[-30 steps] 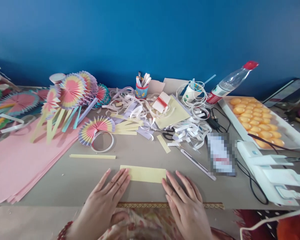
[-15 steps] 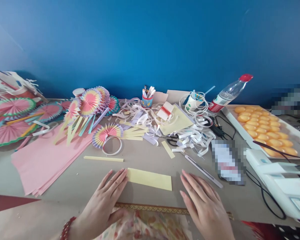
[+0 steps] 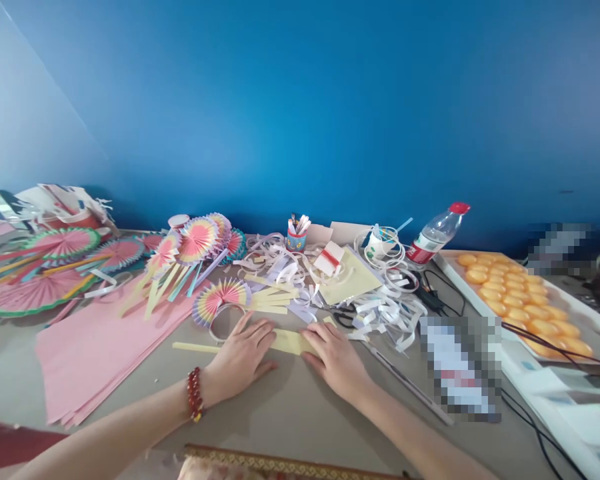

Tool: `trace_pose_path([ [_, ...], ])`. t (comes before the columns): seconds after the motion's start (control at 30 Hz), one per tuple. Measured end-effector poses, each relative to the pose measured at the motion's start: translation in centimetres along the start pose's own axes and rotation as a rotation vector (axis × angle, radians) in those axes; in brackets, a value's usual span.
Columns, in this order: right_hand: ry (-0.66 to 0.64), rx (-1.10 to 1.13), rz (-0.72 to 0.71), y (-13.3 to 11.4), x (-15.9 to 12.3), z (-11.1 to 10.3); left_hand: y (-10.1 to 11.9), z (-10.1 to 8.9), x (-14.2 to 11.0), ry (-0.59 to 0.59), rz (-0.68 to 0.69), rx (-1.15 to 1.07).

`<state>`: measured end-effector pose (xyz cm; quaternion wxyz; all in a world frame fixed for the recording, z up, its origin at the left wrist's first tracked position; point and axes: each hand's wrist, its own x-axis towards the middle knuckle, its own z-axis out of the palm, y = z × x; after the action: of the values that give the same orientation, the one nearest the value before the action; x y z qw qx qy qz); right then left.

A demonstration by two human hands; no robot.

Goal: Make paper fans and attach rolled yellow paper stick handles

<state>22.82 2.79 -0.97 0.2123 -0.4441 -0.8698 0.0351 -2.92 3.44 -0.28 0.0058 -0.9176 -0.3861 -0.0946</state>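
A pale yellow paper piece (image 3: 289,342) lies on the table between my two hands, its ends covered by them. My left hand (image 3: 244,357) rests flat on its left end, fingers stretched forward and a red bead bracelet at the wrist. On the right end lies my right hand (image 3: 337,360), also flat with fingers extended. Just left of my left hand is a narrow yellow paper strip (image 3: 195,347), partly covered. Beyond it sit a white ring (image 3: 213,328) and a small pleated paper fan (image 3: 217,297) in pink, yellow and purple.
Pink paper sheets (image 3: 100,353) and several finished fans (image 3: 197,239) spread to the left. Paper scraps (image 3: 387,313), scissors (image 3: 347,317), a pen cup (image 3: 297,240) and a bottle (image 3: 435,233) stand or lie behind. A utility knife (image 3: 407,383) and a tray of orange domes (image 3: 520,297) are rightward.
Both hands have moved forward and closer together, onto the yellow paper, which now sits farther from the table's front edge. The camera view has tilted upward.
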Motion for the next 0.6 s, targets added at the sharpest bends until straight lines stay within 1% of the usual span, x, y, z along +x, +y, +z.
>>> trace_pose_path([
  [0.1, 0.004, 0.079, 0.007, 0.5, 1.3, 0.4, -0.1, 0.0, 1.3, 0.049, -0.037, -0.051],
  [0.2, 0.019, 0.109, 0.017, 0.6, 1.5, 0.6, 0.0, 0.2, 1.8, 0.076, -0.054, -0.064],
  [0.4, 0.056, 0.147, -0.034, 0.7, 1.1, 0.5, 0.0, 0.7, 2.0, 0.044, -0.022, -0.025],
  [0.6, 0.06, 0.146, -0.052, 0.7, 0.8, 1.0, -0.1, 1.0, 1.9, 0.067, -0.013, -0.054],
])
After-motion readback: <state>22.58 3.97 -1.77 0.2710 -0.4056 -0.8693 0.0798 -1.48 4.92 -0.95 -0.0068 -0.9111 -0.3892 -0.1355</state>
